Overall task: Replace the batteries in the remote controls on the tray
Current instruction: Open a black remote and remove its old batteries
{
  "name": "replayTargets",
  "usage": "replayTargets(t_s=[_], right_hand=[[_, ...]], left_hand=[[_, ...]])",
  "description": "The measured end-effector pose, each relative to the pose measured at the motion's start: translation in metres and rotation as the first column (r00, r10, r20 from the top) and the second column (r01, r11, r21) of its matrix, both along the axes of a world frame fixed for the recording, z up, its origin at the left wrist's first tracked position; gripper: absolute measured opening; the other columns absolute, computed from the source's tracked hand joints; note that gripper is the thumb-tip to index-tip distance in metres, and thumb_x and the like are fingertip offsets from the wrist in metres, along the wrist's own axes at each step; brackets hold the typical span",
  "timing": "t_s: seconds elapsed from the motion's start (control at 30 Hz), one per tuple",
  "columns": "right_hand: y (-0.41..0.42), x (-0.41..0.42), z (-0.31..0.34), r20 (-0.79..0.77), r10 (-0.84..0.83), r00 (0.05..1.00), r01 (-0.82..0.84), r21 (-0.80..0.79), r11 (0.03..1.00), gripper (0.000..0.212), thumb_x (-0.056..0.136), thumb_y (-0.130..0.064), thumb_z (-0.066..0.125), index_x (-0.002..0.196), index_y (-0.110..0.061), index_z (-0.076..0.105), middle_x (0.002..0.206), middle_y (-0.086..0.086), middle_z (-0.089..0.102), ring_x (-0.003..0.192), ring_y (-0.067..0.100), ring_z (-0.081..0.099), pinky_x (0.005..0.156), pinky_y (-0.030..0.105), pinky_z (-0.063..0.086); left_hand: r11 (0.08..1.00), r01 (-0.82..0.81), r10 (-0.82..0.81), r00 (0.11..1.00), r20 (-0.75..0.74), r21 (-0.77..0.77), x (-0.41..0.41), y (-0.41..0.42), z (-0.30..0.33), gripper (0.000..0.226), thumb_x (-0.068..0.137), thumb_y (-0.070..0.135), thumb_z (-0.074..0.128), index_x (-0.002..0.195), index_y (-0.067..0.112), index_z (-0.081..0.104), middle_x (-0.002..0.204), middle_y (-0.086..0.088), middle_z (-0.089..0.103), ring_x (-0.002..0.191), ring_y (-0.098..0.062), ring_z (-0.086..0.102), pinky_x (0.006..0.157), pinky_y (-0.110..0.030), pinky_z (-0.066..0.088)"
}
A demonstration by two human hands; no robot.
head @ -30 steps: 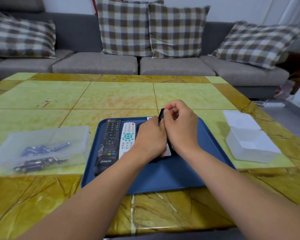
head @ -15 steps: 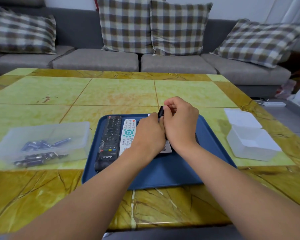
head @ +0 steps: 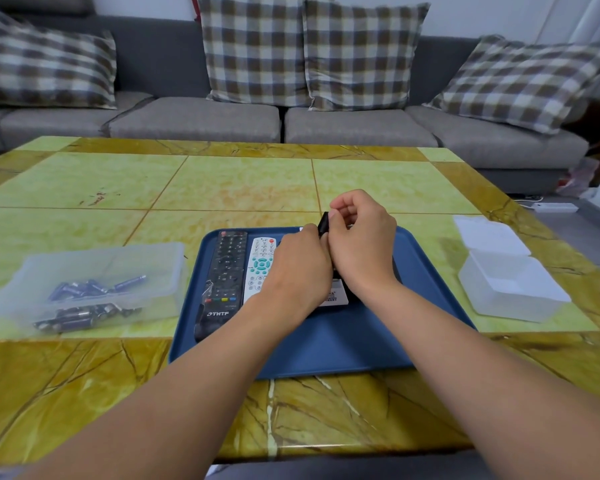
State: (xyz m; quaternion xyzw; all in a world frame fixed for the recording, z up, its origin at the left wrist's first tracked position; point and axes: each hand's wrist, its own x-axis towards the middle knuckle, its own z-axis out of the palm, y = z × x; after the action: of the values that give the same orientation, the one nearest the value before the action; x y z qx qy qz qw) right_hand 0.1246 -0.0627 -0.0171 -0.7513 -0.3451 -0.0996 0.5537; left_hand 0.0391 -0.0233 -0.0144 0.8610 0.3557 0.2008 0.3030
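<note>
A blue tray (head: 343, 348) lies on the table in front of me. A long black remote (head: 225, 276) and a white remote (head: 260, 268) with teal buttons lie side by side on its left part. Both my hands are over the tray's middle. My left hand (head: 293, 271) and my right hand (head: 362, 242) together grip a black remote (head: 323, 224) held on end; only its top edge shows between them. A white labelled piece (head: 336, 298) lies on the tray under my wrists. My fingertips are hidden.
A clear plastic box (head: 94, 282) holding several batteries stands left of the tray. An open clear box (head: 513, 282) with its lid stands to the right. A grey sofa (head: 291, 126) with checked cushions runs behind the table.
My hands stay together on the black remote and hardly move. My right hand's fingers have lifted slightly at the remote's top end. The camera has tilted a little.
</note>
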Motion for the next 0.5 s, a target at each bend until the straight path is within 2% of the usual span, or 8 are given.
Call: replayTargets(t_s=[0.13,0.33,0.5], right_hand=[[-0.0009,0.0019,-0.0017,-0.016,0.020,1.000,-0.020,-0.005,1.000,0.012,0.089,-0.003,0.060,0.090,-0.013,0.066,0.081,-0.005,0.065,0.074,0.002,0.058,0.066,0.010,0.043],[-0.0021,0.0048,-0.0046,-0.036,0.024,0.999,-0.025,-0.020,0.999,0.013,0.090,-0.002,0.059,0.090,-0.014,0.065,0.083,-0.003,0.064,0.075,0.004,0.057,0.065,0.010,0.042],[-0.0043,0.0049,-0.0065,-0.037,0.031,0.999,-0.031,-0.012,0.999,0.015,0.091,-0.002,0.057,0.090,-0.015,0.064,0.084,-0.002,0.064,0.078,0.009,0.059,0.068,0.016,0.045]], left_hand=[[1.000,0.008,-0.008,1.000,-0.010,-0.005,0.0002,-0.0009,0.0002,0.034,0.105,0.024,0.032,0.072,0.018,0.033,0.076,-0.003,0.048,0.064,-0.017,0.041,0.051,-0.032,0.025],[1.000,0.018,-0.018,1.000,-0.002,-0.024,0.0023,-0.0032,-0.0017,0.027,0.103,0.021,0.036,0.076,0.015,0.037,0.077,-0.006,0.051,0.071,-0.030,0.051,0.058,-0.036,0.037],[0.999,0.025,-0.024,1.000,0.013,-0.026,0.0032,-0.0044,-0.0045,0.030,0.103,0.025,0.034,0.075,0.018,0.035,0.080,-0.009,0.056,0.073,-0.033,0.056,0.058,-0.036,0.040]])
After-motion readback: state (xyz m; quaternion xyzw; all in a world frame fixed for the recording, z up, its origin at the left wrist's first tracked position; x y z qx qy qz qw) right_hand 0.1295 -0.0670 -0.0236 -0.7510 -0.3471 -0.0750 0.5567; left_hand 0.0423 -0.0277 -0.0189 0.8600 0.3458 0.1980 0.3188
